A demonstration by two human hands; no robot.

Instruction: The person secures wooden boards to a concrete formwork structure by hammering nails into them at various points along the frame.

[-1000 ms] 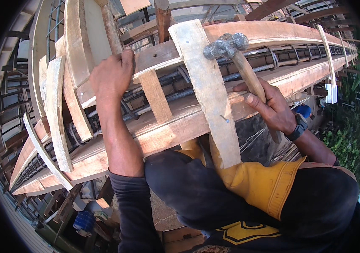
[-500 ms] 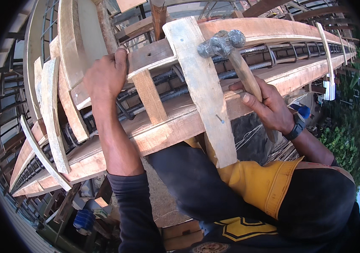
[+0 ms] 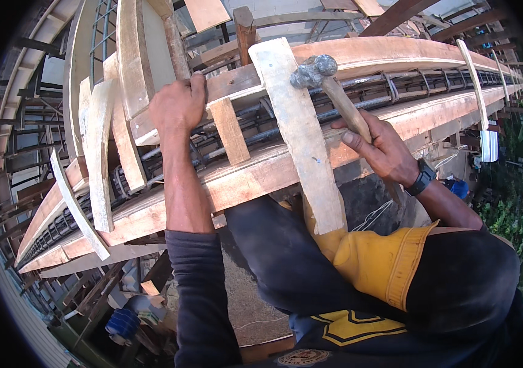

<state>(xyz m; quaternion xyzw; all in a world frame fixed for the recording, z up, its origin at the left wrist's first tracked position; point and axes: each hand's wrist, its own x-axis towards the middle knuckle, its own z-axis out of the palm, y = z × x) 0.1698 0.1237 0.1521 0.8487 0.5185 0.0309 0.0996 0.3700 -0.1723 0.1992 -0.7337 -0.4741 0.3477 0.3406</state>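
My left hand [image 3: 179,105] is closed over the far formwork board [image 3: 235,83], its fingers partly hidden behind the wood. In my right hand [image 3: 390,150] is a hammer [image 3: 348,109], gripped by its wooden handle. The steel head hangs over the upper part of a pale wooden strip [image 3: 301,132]; whether it touches the strip I cannot tell. That strip lies across both boards of the long form, and a nail [image 3: 316,160] shows near the strip's lower part. A short wooden spacer [image 3: 229,132] bridges the gap between my hands.
Steel reinforcing bars [image 3: 390,89] run inside the form. The near board [image 3: 249,187] crosses in front of my leg [image 3: 274,251]. More wooden strips [image 3: 101,153] span the form at left, and another [image 3: 473,83] at right. A blue container [image 3: 122,323] sits far below.
The view has shifted, so the form and my left hand appear farther right. My right hand and the hammer have moved slightly left relative to the strip. Both grips are unchanged.
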